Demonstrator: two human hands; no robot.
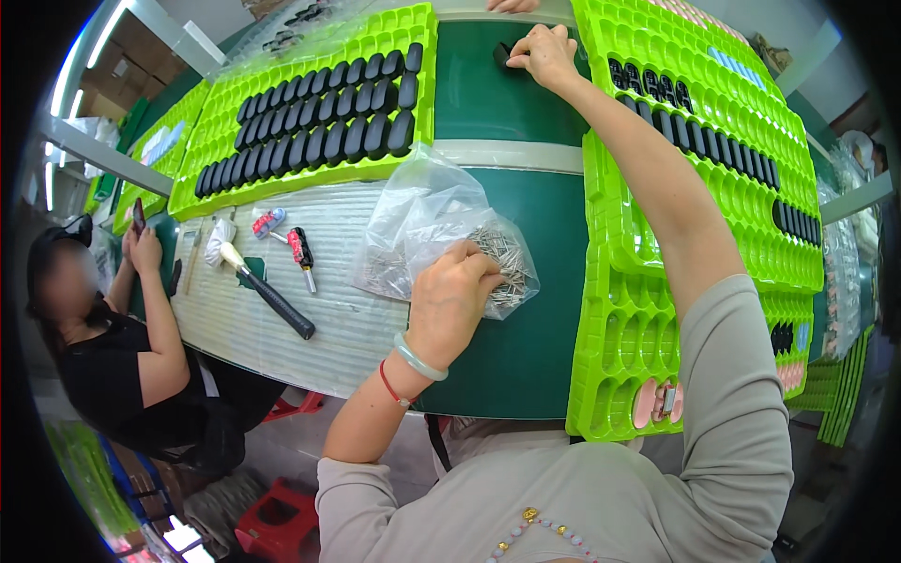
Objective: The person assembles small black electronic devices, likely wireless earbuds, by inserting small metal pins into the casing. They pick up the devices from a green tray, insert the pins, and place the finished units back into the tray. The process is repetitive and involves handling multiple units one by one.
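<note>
My left hand [450, 293] reaches into an open clear plastic bag [422, 202], its thumb and fingers drawn together among a heap of small, thin metal pins [507, 267]. How many pins lie between the fingertips is hidden. At the far side of the green bench, my right hand [544, 54] pinches a small black plastic piece [505, 56] by the table surface. The arm stretches along the green tray [601, 310] on the right, which carries rows of black oblong pieces [699, 136].
Another green tray [310, 174] with black oblong pieces stands at the far left. On the ribbed mat lie a black-handled tool [277, 302] and two small drivers, one red-black [300, 249]. Someone's hand [513, 5] rests at the far edge; a seated person [113, 366] is at left.
</note>
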